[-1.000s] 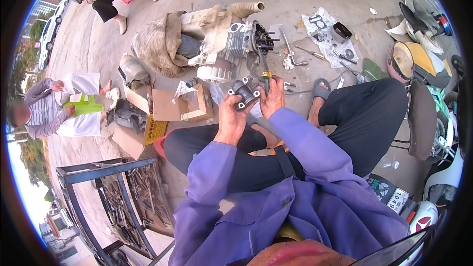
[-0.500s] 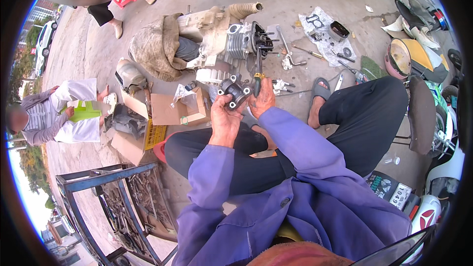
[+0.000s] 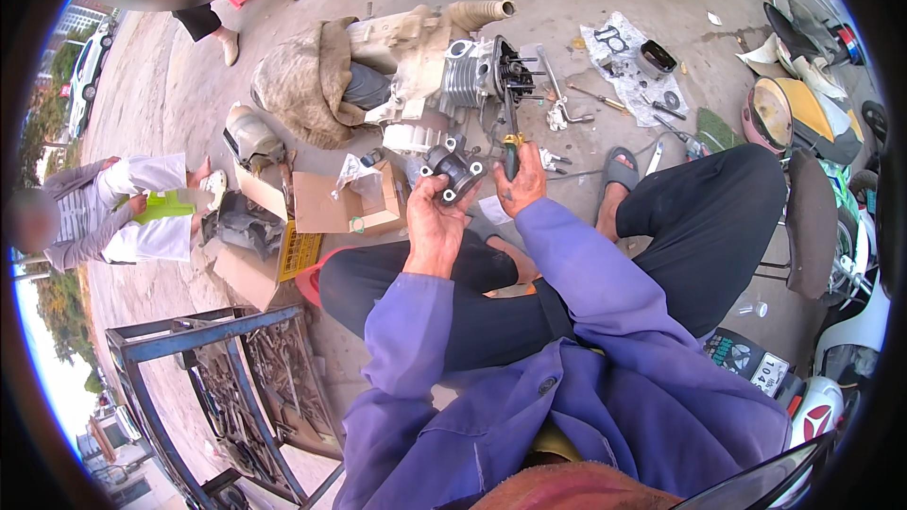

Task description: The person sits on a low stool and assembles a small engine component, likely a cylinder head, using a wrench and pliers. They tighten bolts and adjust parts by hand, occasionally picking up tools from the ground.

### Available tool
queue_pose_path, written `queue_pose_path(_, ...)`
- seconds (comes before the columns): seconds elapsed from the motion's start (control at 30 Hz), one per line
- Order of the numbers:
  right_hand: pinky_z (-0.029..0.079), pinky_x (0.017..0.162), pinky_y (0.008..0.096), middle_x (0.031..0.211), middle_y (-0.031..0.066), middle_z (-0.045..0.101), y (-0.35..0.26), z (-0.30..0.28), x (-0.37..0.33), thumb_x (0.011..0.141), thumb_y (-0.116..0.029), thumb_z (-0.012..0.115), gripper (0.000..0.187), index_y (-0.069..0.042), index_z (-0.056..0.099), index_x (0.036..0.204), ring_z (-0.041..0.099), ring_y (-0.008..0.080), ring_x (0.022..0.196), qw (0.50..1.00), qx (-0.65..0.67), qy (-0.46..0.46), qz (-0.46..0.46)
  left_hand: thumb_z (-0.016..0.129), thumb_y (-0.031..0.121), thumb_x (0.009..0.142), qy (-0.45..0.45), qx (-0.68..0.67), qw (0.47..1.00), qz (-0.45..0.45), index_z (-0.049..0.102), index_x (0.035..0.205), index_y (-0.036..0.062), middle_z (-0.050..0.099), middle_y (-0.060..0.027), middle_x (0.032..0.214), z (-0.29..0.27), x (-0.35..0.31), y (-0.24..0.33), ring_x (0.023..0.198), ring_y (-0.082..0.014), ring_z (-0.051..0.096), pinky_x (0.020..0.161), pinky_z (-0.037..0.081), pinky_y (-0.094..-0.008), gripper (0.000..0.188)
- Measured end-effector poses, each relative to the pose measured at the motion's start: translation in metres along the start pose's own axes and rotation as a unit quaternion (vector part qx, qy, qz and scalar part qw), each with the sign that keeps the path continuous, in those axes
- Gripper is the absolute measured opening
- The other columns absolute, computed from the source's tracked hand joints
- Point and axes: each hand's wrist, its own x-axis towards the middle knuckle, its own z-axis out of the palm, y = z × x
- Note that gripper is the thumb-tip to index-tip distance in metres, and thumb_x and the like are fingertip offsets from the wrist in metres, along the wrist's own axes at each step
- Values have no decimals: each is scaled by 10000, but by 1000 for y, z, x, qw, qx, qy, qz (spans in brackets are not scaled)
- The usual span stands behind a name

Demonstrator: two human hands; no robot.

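My left hand [image 3: 436, 234] is closed around a dark metal engine part [image 3: 456, 171] with a round body and several bolt-hole ears. In my right hand [image 3: 528, 185] is a screwdriver [image 3: 512, 156] with a dark green and yellow handle, its shaft pointing away from me. Just beyond both hands lies a scooter engine [image 3: 425, 71], its finned cylinder [image 3: 466, 76] facing right with studs sticking out. The screwdriver's shaft overlaps the cylinder's end in view; I cannot tell whether they touch. A small gap separates my right hand from the dark part.
Left of my hands stands an open cardboard box [image 3: 319, 205]. A dirty cloth [image 3: 307, 85] drapes by the engine. Small parts lie on a white sheet [image 3: 614, 38] at right, near a wrench [image 3: 553, 85]. A blue metal rack [image 3: 189, 347] stands lower left; a person sits at far left.
My right hand has shifted right with the screwdriver, away from the dark metal part. My left hand still holds that part in nearly the same place.
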Motion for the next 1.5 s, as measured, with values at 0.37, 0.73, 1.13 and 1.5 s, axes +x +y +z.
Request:
queue_pose_path(0.37, 474, 792, 476, 973, 215, 554, -3, -1, -1, 798, -125, 716, 326, 11, 545, 1040, 576, 433, 888, 998, 50, -2, 40, 514, 54, 844, 14, 3, 1000, 18, 526, 1219, -77, 640, -253, 1206, -1, 4, 0, 1136, -393, 658, 1002, 574, -532, 397)
queue_pose_path(0.73, 490, 789, 408, 945, 173, 575, -2, -2, -2, 806, -112, 686, 217, -9, 581, 967, 601, 352, 892, 997, 67, 9, 38, 497, -2, 852, 8, -11, 1000, 6, 502, 1135, -20, 626, -209, 1178, 5, -3, 4, 1108, -372, 656, 1012, 560, -537, 284)
queue_pose_path(1.13, 477, 790, 481, 1019, 200, 508, 2, -10, -3, 825, -141, 740, 362, -9, 525, 1084, 560, 427, 919, 999, 16, -30, -9, 471, -33, 857, -2, -8, 1000, -15, 488, 1085, -4, 625, -195, 1147, 5, 0, 1, 1089, -359, 668, 1007, 561, -547, 231)
queue_pose_path(1.5, 480, 764, 490, 1013, 186, 512, 15, 1, -1, 816, -104, 737, 287, -10, 535, 997, 577, 431, 923, 999, -10, 25, -27, 502, 71, 871, -9, 34, 999, -13, 483, 1309, -65, 625, -262, 1257, 6, 7, -8, 1139, -413, 656, 1012, 557, -539, 460)
